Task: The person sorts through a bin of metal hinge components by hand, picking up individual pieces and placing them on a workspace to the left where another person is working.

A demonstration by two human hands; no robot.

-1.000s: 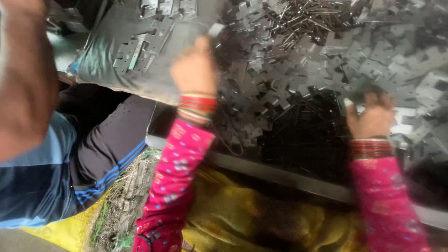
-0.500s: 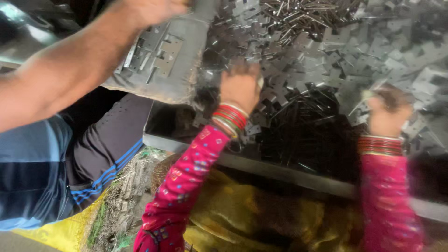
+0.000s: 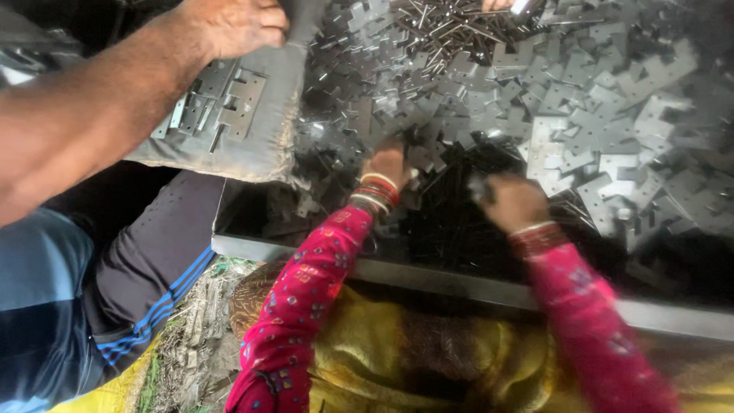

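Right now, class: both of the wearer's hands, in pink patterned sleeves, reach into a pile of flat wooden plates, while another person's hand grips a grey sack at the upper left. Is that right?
Not quite. The head view shows the left hand and right hand in a pile of flat metal plates, grey and shiny, not wooden. The rest holds: pink patterned sleeves, and another person's hand gripping the grey sack at upper left.

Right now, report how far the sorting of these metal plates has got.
Done: a few flat plates lie in the grey sack that another person's hand grips. In hand: the left hand digs into the plate pile, and the right hand hovers over the thin dark rods. Left: most of the pile, plus loose rods at the far side.
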